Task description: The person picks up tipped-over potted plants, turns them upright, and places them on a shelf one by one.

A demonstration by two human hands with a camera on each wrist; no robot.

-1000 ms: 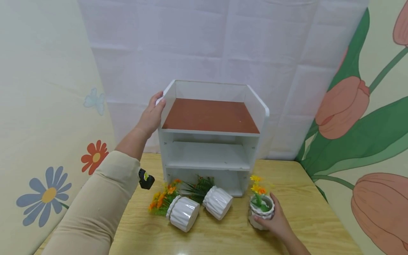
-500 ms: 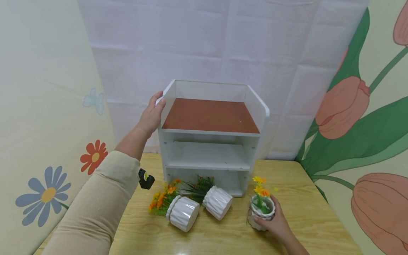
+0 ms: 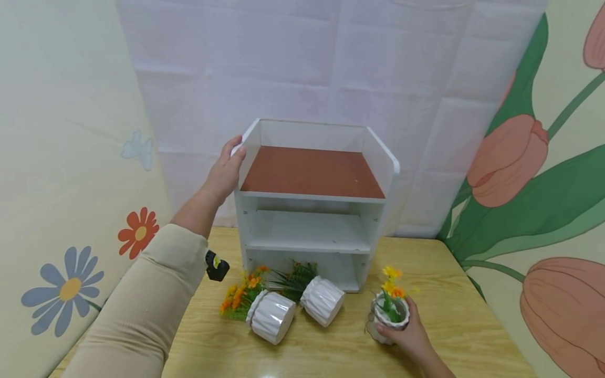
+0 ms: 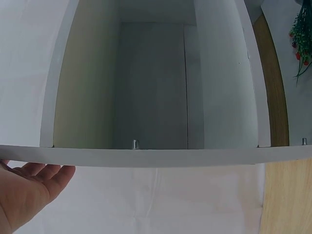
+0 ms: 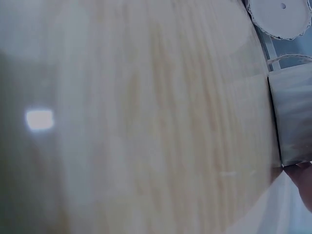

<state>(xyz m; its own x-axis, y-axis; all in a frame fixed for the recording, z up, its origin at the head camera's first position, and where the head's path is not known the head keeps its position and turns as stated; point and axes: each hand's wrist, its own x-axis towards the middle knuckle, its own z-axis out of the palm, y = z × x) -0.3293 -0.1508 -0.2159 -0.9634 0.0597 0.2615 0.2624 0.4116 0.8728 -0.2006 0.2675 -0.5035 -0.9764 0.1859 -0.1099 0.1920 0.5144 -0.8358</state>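
Observation:
In the head view my left hand (image 3: 226, 170) grips the upper left side edge of a white shelf unit (image 3: 309, 249) with a brown top board (image 3: 312, 170). The left wrist view has that hand (image 4: 29, 195) against the unit's side panel (image 4: 161, 157), fingers partly hidden behind it. At the right, my right hand (image 3: 410, 333) holds a pale ribbed pot (image 3: 378, 320) with yellow and orange flowers (image 3: 392, 283), fingers around its right side. Only a bit of the hand (image 5: 303, 183) and the pot (image 5: 295, 117) shows in the right wrist view.
Two white pots lie on their sides before the unit: one (image 3: 271, 317) with orange flowers (image 3: 241, 294), one (image 3: 322, 301) with dark greenery (image 3: 295, 278) reaching the bottom compartment. A wooden table (image 3: 454, 294) carries everything. Behind hangs a white cloth (image 3: 302, 63); painted walls flank it.
The right hand's pot has tilted, its flowers shifting right and slightly down. My left hand stays on the unit, and the two lying pots have not moved.

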